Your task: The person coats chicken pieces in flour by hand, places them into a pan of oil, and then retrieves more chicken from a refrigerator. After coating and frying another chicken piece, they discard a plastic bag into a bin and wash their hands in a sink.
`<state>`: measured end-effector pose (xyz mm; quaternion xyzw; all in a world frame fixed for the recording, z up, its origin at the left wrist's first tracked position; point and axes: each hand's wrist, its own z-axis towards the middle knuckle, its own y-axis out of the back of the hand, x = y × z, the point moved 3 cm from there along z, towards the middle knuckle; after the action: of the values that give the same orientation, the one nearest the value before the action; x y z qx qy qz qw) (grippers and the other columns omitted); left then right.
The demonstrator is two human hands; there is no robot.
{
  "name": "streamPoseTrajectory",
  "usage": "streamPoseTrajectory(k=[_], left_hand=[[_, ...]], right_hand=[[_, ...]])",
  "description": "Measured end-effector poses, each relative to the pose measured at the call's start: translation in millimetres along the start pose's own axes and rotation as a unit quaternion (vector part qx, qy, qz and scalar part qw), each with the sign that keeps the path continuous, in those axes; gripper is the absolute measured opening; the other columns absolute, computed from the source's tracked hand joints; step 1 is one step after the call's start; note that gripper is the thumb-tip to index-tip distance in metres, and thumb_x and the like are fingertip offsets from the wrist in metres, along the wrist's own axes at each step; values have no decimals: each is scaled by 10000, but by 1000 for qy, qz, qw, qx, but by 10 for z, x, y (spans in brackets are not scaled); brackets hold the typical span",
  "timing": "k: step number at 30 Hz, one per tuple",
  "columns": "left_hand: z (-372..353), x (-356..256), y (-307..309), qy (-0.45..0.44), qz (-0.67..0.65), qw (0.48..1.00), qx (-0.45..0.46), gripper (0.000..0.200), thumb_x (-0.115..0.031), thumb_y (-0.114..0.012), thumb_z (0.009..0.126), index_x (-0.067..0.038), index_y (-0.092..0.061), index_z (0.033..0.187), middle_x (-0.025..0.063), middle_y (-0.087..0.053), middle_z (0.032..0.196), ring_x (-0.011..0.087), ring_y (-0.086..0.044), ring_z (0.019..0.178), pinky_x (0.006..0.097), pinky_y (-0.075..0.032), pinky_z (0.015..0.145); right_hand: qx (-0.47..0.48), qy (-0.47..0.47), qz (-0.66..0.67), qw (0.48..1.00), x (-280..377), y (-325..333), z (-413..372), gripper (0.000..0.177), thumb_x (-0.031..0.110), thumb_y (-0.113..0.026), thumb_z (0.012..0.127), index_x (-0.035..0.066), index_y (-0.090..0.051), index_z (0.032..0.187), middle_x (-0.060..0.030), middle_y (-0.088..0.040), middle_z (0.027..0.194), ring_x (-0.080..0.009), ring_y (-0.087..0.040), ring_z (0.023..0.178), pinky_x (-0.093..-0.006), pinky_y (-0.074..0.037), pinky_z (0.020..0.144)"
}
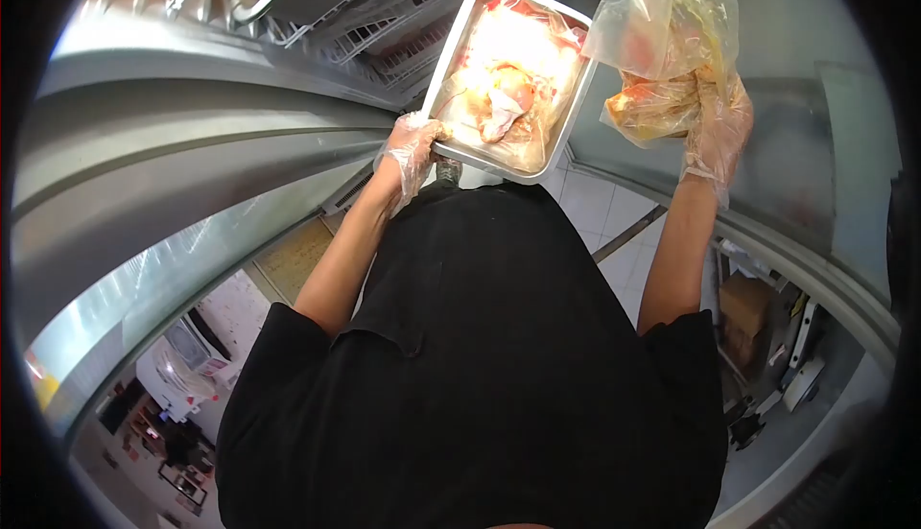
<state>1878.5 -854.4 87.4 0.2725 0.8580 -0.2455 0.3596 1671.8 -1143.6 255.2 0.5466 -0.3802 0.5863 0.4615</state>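
Observation:
My left hand (413,148), in a clear disposable glove, grips the near left corner of a white-rimmed tray (499,164). Inside the tray lies a raw chicken piece (506,107) on clear plastic, with reddish meat behind it washed out by glare. My right hand (721,131), also gloved, is closed around a clear plastic bag (672,11) to the right of the tray. Seasoned-looking, yellowish-orange meat (652,102) shows through the bag's lower part. Most of the right hand's fingers are hidden behind the bag.
An open fridge with wire racks (384,40) is at the upper left, its shelves bearing trays. Grey metal panels (787,136) stand close on the right. Below are white floor tiles (585,203), and a cardboard box (746,308) sits at the lower right.

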Motion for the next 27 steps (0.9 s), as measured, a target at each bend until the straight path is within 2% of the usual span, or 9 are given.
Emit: streamPoseTrajectory(k=[10,15,18,22,23,24,25,26,27], left_hand=[[-592,132,786,3,50,982,-179,115,-83,-578,834,25,-600,866,58,-587,718,160,-580,579,327,-532,553],[-940,221,852,28,-8,975,-222,128,-75,-615,780,22,-604,862,61,-591,721,149,-573,570,315,-517,539],[-1033,290,837,30,-39,970,-236,177,-74,-634,763,40,-598,893,64,-597,736,151,-577,577,311,-525,543],[-1168,212,620,39,-80,964,-249,197,-115,-643,753,35,-618,879,90,-618,711,165,-571,548,278,-469,506],[-1148,282,646,38,-88,962,-256,197,-115,-643,753,35,-618,879,90,-618,711,165,-571,548,278,-469,506],[-1089,374,696,18,-112,962,-250,213,-102,-637,755,42,-606,909,100,-624,743,174,-589,574,291,-499,531],[-1067,431,724,-3,-137,961,-242,231,-90,-632,758,49,-595,938,109,-631,776,184,-606,599,305,-529,555],[-1084,413,708,-13,-152,963,-224,274,-75,-628,764,65,-571,992,108,-631,808,200,-626,640,333,-559,596],[-1066,428,726,-19,-163,960,-228,274,-75,-628,764,65,-571,992,108,-631,808,200,-626,640,333,-559,596]], right_hand=[[111,-253,90,957,-1462,-772,154,202,72,-652,909,-74,-647,1049,-108,-681,936,-172,-664,774,-311,-560,664],[189,-280,165,927,-1505,-1715,351,196,-2,-659,845,-95,-638,1017,-154,-688,936,-246,-698,796,-360,-589,701],[230,-293,244,895,-2119,-2625,988,221,94,-610,908,-74,-635,1050,-195,-683,972,-292,-699,811,-390,-590,724],[243,-380,236,861,-2294,-3450,1369,144,144,-597,893,9,-648,901,-89,-655,813,-227,-631,723,-348,-531,695],[305,-212,11,928,-2230,-3376,1419,143,144,-597,887,10,-647,892,-97,-649,808,-228,-619,713,-347,-521,690],[341,-19,-210,916,-2136,-3329,1446,143,145,-596,882,11,-646,882,-105,-643,804,-229,-607,704,-345,-511,684],[345,182,-411,824,-1973,-3337,1368,143,146,-595,876,12,-645,873,-113,-637,799,-230,-595,695,-343,-502,678],[240,-46,-140,960,-1770,-3177,1147,302,272,-554,917,-9,-651,970,-129,-663,883,-231,-620,746,-343,-506,715],[102,-271,149,945,-1567,-2930,746,464,399,-513,959,-29,-658,1067,-145,-689,966,-232,-646,797,-343,-510,753]])
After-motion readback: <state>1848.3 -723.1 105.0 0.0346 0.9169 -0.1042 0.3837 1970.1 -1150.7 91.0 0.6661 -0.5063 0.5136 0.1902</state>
